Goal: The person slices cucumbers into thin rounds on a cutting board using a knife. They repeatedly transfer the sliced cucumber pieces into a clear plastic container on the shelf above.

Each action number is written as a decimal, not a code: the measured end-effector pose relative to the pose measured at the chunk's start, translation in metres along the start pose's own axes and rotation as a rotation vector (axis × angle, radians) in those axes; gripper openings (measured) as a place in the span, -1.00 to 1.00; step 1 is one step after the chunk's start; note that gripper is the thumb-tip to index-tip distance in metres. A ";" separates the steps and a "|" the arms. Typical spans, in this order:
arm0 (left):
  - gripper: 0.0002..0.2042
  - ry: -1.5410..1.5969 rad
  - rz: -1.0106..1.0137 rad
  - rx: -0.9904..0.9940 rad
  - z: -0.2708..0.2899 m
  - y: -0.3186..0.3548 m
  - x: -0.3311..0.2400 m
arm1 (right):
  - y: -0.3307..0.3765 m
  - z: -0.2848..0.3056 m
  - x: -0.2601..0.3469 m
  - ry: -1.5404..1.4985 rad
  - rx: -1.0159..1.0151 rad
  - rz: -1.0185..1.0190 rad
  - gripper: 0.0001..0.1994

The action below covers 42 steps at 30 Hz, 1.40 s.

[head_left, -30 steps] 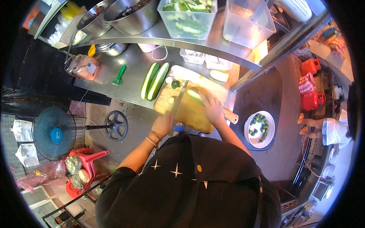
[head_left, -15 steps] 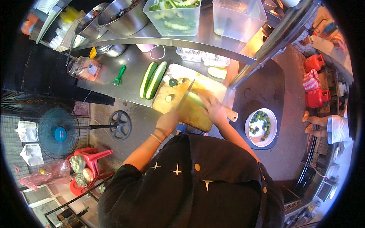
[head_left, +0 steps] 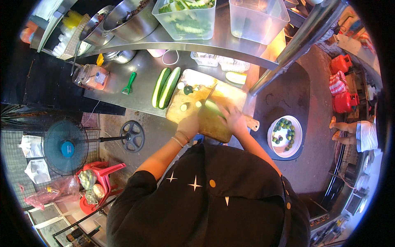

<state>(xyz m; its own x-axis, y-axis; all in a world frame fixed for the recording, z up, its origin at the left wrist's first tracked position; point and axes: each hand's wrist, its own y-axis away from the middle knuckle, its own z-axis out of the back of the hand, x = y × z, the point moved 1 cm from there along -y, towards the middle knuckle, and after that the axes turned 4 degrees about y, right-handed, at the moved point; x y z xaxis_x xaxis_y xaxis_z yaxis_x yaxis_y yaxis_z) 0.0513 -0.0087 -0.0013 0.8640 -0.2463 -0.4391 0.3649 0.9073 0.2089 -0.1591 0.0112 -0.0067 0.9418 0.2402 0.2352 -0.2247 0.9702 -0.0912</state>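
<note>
On a wooden cutting board [head_left: 216, 132] with a handle at its right, my left hand [head_left: 189, 126] is closed on a knife [head_left: 207, 99], its blade pointing away. My right hand [head_left: 235, 121] lies with bent fingers on a partly peeled cucumber piece [head_left: 213, 108], steadying it beside the blade. Left of the blade sits a small cut piece [head_left: 198, 104], and another round piece [head_left: 183, 107] lies farther left. A dark green end bit [head_left: 188, 89] rests near the board's far left corner. Two long strip-peeled cucumbers [head_left: 168, 88] lie left of the board.
A green peeler [head_left: 129, 83] and a jar [head_left: 91, 77] stand on the steel counter's left. Behind the board is a cucumber half [head_left: 236, 78]. A white bowl [head_left: 299, 134] of small green fruits is at right. Plastic tubs [head_left: 187, 22] and steel pots fill the shelf above.
A small piece now lies apart, left of the blade, where none showed before. My left hand and the knife have shifted slightly right; my right hand stays on the cucumber.
</note>
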 end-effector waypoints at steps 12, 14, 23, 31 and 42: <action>-0.76 -0.013 0.052 -0.013 0.026 0.021 -0.007 | 0.003 0.010 0.002 0.018 -0.069 0.030 -0.45; -0.76 -0.014 0.042 -0.010 0.026 0.022 -0.004 | 0.004 0.009 0.002 0.041 -0.097 0.047 -0.46; -0.76 -0.011 -0.051 0.059 0.010 0.014 0.001 | 0.004 0.009 0.002 -0.009 -0.149 0.064 -0.46; -0.75 -0.020 -0.036 0.040 0.032 0.009 -0.015 | 0.005 0.009 0.002 0.036 -0.181 0.058 -0.49; -0.76 0.038 0.019 0.069 0.005 0.008 -0.005 | 0.004 0.009 0.003 -0.005 -0.115 0.044 -0.47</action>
<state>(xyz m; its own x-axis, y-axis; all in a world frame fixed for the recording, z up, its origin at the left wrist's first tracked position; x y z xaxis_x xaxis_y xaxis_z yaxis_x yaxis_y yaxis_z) 0.0519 -0.0017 0.0069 0.8576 -0.2147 -0.4673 0.3726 0.8857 0.2769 -0.1597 0.0161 0.0022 0.9306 0.2825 0.2330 -0.2350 0.9487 -0.2115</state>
